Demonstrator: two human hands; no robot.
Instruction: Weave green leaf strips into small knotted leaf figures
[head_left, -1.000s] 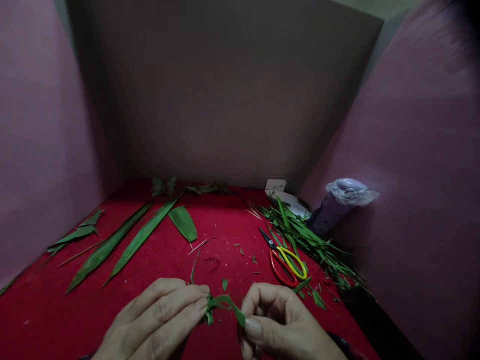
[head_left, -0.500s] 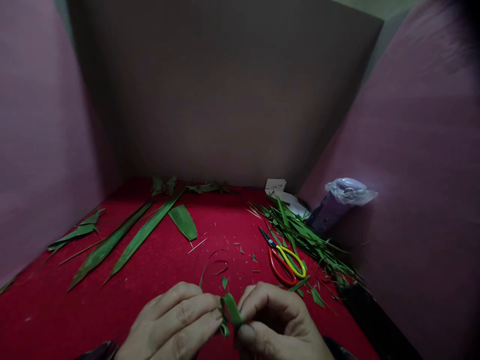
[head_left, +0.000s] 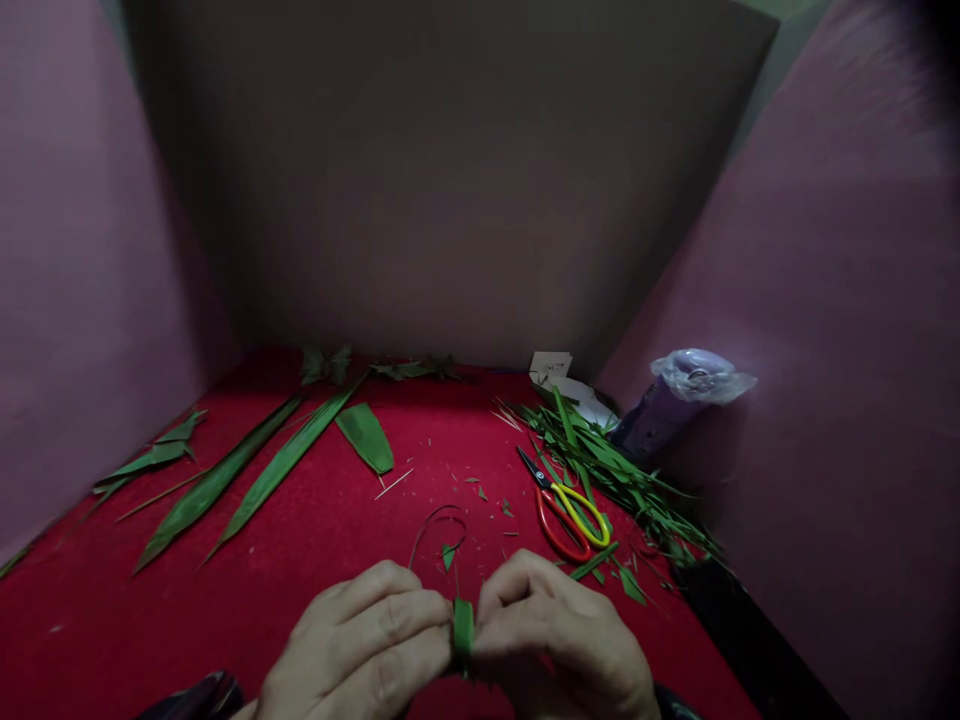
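Between my two hands, low in the middle of the view, is a folded green leaf strip [head_left: 463, 628]. My left hand [head_left: 367, 640] is closed on its left side, the fingers bent together over it. From the right, my right hand [head_left: 559, 635] pinches the strip with thumb and forefinger. A thin dark curled strand [head_left: 439, 515] rises just beyond the fingers of my left hand. Ahead of my hands a small green leaf scrap [head_left: 448, 557] lies on the red cloth [head_left: 285, 620]. My fingers hide the lower part of the folded piece.
Scissors [head_left: 564, 505] with red and yellow handles lie ahead on the right. Behind them spreads a pile of cut leaves [head_left: 607, 465], beside a purple plastic-covered container [head_left: 667, 400]. Long leaves [head_left: 289, 475] and a wide leaf piece [head_left: 366, 438] lie to the left. Walls enclose the cloth.
The leaf loop between my hands has turned more upright and sits closer between the fingers. My right hand has shifted slightly, its thumb now tucked lower. The curled strand has moved.
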